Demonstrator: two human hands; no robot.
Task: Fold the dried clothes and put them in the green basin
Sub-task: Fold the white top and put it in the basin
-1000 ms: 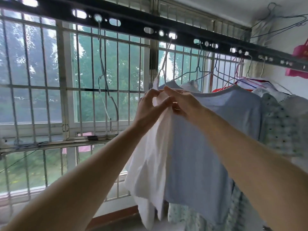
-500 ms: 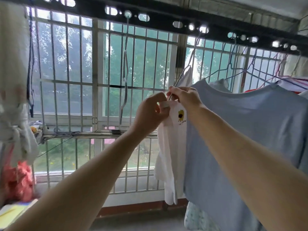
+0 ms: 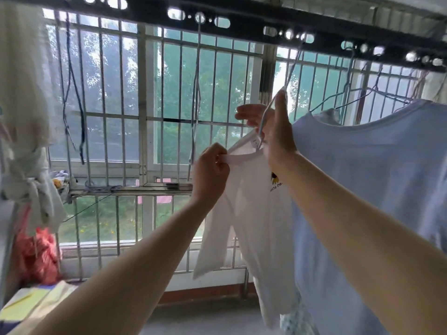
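A small white T-shirt (image 3: 251, 213) with a little yellow and black print hangs on a thin wire hanger (image 3: 285, 88) from the black drying rail (image 3: 242, 22). My left hand (image 3: 210, 172) pinches the shirt's neckband at its left side. My right hand (image 3: 273, 126) is higher, at the hanger's neck above the collar, fingers round the wire. A large pale blue T-shirt (image 3: 377, 189) hangs just right of the white one on its own hanger. The green basin is not in view.
White window bars (image 3: 145, 105) run behind the clothes, with trees outside. A white bundled cloth (image 3: 29, 131) hangs at far left above a red plastic bag (image 3: 38, 255). An empty hanger (image 3: 196, 105) dangles left of the white shirt. Yellow paper (image 3: 29, 303) lies low left.
The view swung left. My right hand rose from the collar to the hanger wire. My left hand moved down and left, stretching the neckband away from the hanger.
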